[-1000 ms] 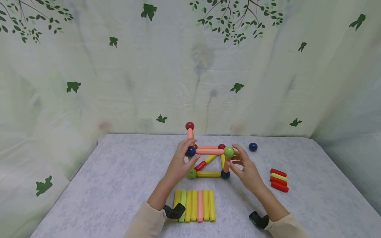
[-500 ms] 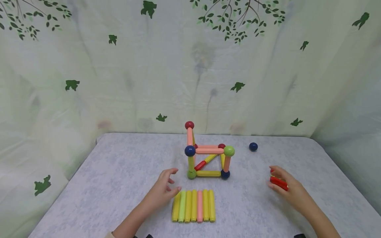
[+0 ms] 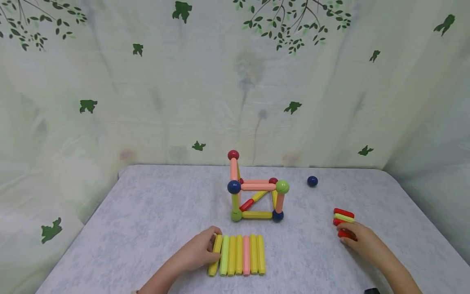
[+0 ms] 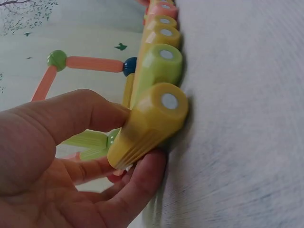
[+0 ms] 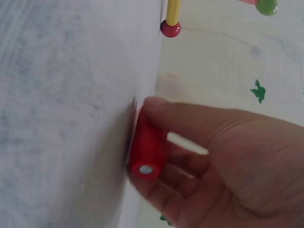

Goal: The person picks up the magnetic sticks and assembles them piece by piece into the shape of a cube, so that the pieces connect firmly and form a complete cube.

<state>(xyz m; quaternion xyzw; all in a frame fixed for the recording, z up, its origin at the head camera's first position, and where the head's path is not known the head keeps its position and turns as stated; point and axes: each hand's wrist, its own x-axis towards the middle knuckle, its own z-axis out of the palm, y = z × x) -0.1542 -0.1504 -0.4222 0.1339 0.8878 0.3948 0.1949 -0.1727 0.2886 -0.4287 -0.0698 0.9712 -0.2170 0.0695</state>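
My left hand [image 3: 200, 250] pinches the leftmost yellow magnetic stick [image 4: 147, 126] between thumb and fingers. That stick leans a little away from the row, where a light green stick [image 3: 224, 255] lies beside it. At the right, my right hand [image 3: 361, 239] grips a short red magnetic stick [image 5: 148, 147], held slightly apart from the other short sticks [image 3: 344, 213]. Farther back stands a frame of sticks and balls, with a blue ball [image 3: 233, 187], a light green ball [image 3: 282, 187] and a red ball [image 3: 233, 154] on a raised pink stick.
A loose dark blue ball [image 3: 312, 181] lies at the back right of the grey table [image 3: 165, 204]. Several more yellow sticks and a pink stick [image 3: 246, 255] make up the front row. A pale leaf-printed curtain [image 3: 161, 94] hangs behind the table.
Both hands have left the frame of sticks and balls. The left came down to the row and tilted its end yellow stick; the right went to the short sticks and drew a red one nearer.
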